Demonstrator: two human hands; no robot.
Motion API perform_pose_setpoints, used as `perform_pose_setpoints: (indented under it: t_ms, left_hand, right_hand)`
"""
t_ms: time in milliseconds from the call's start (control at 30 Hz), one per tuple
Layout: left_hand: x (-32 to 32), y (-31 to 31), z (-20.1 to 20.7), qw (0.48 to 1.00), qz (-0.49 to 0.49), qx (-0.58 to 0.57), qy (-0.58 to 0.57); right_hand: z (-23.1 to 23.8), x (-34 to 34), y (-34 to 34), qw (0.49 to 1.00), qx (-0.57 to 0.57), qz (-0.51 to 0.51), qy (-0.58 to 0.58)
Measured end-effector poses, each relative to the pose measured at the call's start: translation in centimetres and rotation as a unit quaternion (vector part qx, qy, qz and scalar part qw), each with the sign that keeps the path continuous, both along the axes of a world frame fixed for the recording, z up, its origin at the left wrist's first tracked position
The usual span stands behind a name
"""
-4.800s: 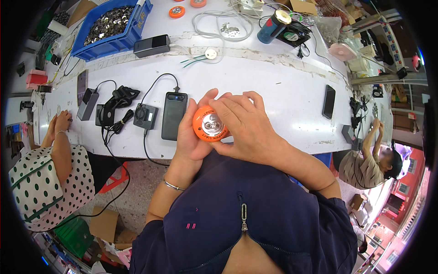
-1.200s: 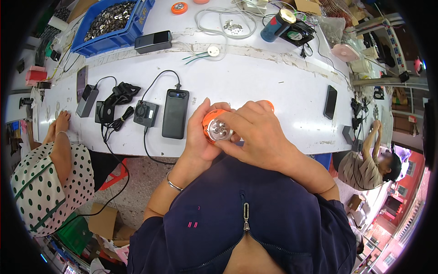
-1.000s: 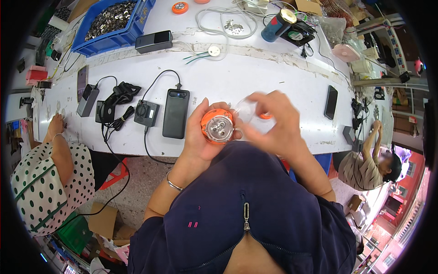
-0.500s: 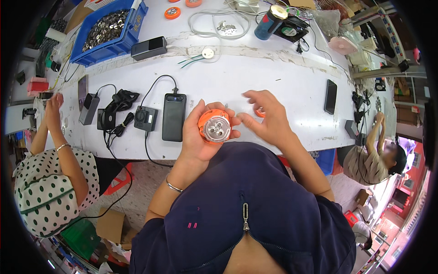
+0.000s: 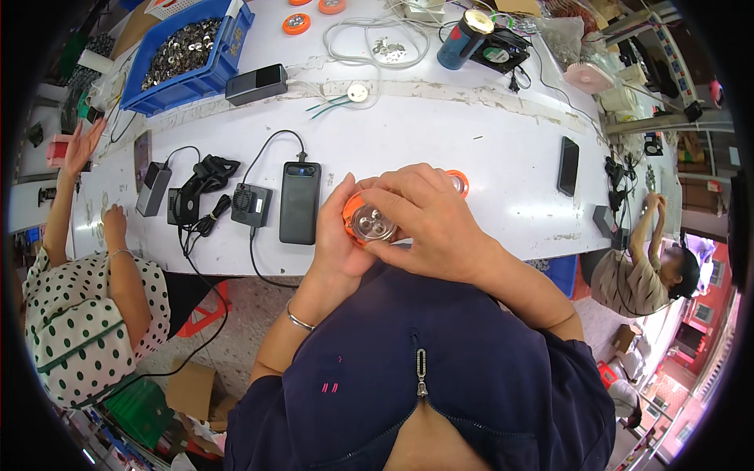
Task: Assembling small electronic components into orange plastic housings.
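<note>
An orange round LED light [image 5: 369, 224] with a clear front and several small lamps faces up in front of my chest. My left hand [image 5: 339, 235] is closed around it from the left and below. From the right my right hand [image 5: 428, 224] lies over the light, fingers across its upper rim and thumb at its lower edge; they hide its right part. Just beyond the right knuckles a second orange round piece [image 5: 458, 184] rests on the table, partly covered by that hand.
Left of my hands stand a black power bank [image 5: 299, 204] and a small cabled fan [image 5: 251, 206]. A blue bin [image 5: 133, 100] of small metal parts sits far left, orange lights [image 5: 296, 24] at the back. A phone [image 5: 569, 166] lies right. Co-workers sit at both sides.
My right hand has moved left from beside the light onto it, and its fingers have closed over the rim. The left co-worker's hands have moved apart, one raised.
</note>
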State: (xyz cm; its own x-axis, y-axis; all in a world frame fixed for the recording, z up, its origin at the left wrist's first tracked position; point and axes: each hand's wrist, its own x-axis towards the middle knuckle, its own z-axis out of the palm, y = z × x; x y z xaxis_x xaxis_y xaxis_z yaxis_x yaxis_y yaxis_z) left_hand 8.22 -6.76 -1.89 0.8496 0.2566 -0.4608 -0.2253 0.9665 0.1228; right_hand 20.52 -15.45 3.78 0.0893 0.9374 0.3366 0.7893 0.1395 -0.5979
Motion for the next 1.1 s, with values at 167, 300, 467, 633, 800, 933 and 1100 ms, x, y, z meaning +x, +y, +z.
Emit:
perform_pose_setpoints:
  t_ms: [167, 300, 467, 633, 800, 933, 1100]
  left_hand:
    - [0.0, 0.0, -0.3, 1.000, -0.001, -0.023, -0.010]
    - [0.2, 0.0, -0.2, 0.999, -0.016, -0.011, -0.046]
    - [0.3, 0.1, -0.3, 0.999, 0.008, -0.012, 0.031]
    - [0.2, 0.5, 0.2, 0.996, 0.006, -0.030, 0.081]
    - [0.2, 0.3, 0.4, 0.999, 0.008, -0.008, 0.047]
    - [0.2, 0.4, 0.0, 0.999, 0.003, -0.007, 0.045]
    - [1.1, 0.0, 0.5, 0.999, 0.023, -0.009, 0.032]
  right_hand:
    - [-0.1, 0.4, -0.1, 0.999, 0.002, 0.018, 0.051]
    - [-0.1, 0.8, -0.6, 0.991, -0.027, 0.053, 0.124]
    - [2.2, 1.4, -1.6, 0.971, -0.059, 0.039, 0.227]
    - [1.4, 3.0, -2.6, 0.799, -0.155, -0.088, 0.574]
    - [-0.2, 3.6, -2.9, 0.723, -0.121, -0.135, 0.666]
    - [-0.5, 4.1, -3.5, 0.747, -0.155, -0.152, 0.629]
    - [0.3, 3.3, -3.0, 0.742, -0.172, -0.129, 0.635]
